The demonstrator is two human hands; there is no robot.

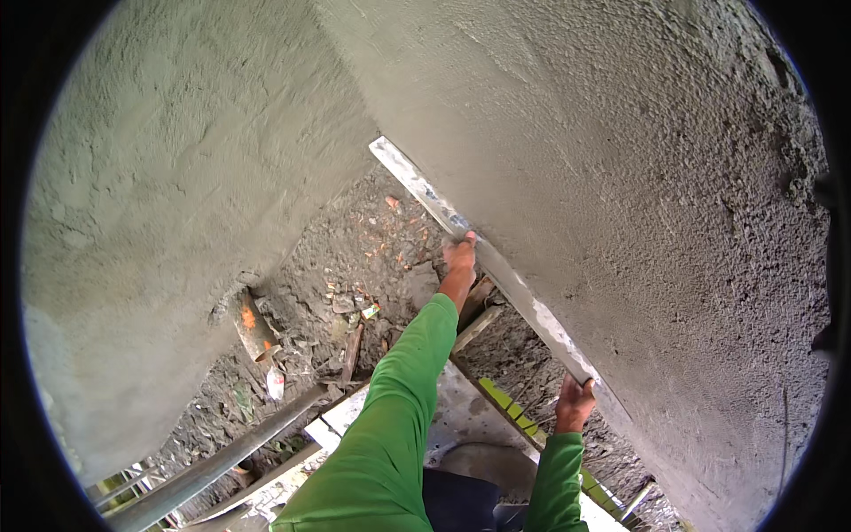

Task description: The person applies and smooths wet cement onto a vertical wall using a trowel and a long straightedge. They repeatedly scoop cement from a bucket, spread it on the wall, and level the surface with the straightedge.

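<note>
My left hand (458, 257), below a green sleeve, is closed on a long, pale straightedge bar (537, 312) streaked with mortar, near its upper middle. My right hand (574, 406) holds the same bar close to its lower right end. The bar lies diagonally against a freshly rendered grey wall (603, 177) on the right, its upper end reaching toward the corner with a second rendered wall (168, 177) on the left.
Below me are pale boards (463, 399) and some yellow-green slats (503, 399). A grey pole (226, 452) runs at lower left. A pipe stub (255, 326) with orange marks sits by the left wall's foot, among rubble and scraps (372, 230).
</note>
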